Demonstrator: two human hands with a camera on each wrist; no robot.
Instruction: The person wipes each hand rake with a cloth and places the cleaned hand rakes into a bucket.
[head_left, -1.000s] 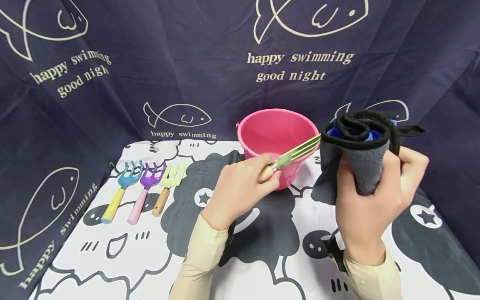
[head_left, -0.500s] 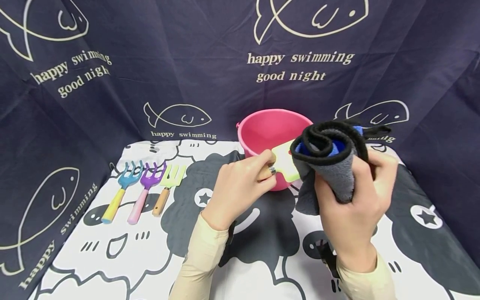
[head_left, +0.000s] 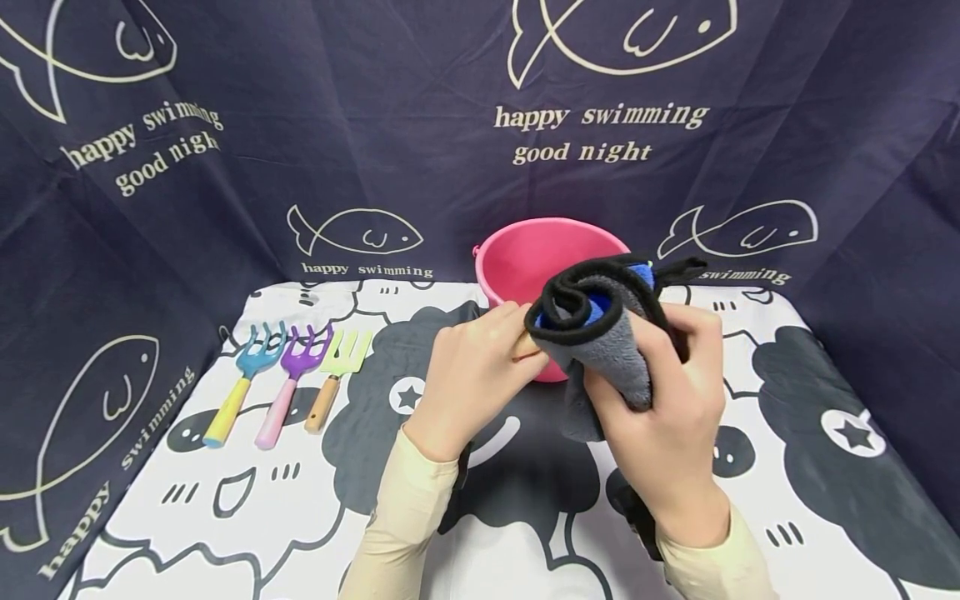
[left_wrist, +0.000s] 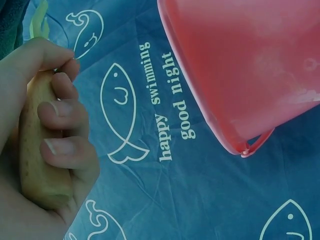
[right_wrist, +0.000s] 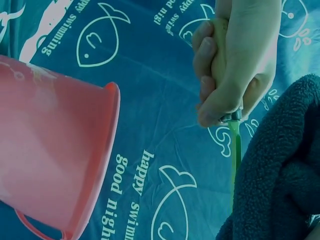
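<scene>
My left hand (head_left: 472, 379) grips the wooden handle of a small green garden fork (left_wrist: 42, 145), fingers curled round it in the left wrist view. My right hand (head_left: 663, 417) holds a rolled grey and blue cloth (head_left: 607, 358) with black edging and a dark loop. In the head view the cloth covers the fork's green head. From the right wrist, a narrow edge of that head shows going in behind the cloth. Just beyond both hands stands a pink bucket (head_left: 517, 262), its front partly hidden.
To the left lie a blue fork with a yellow handle (head_left: 246, 375), a purple fork with a pink handle (head_left: 294, 379) and a green fork with a wooden handle (head_left: 337, 375). A dark printed curtain (head_left: 420, 167) hangs behind the sheep-patterned tablecloth (head_left: 247, 533).
My right hand has moved left with the cloth, from beyond the fork's tip to near my left hand, covering the head. The left hand turned the fork from edge-on to flatter, staying in place.
</scene>
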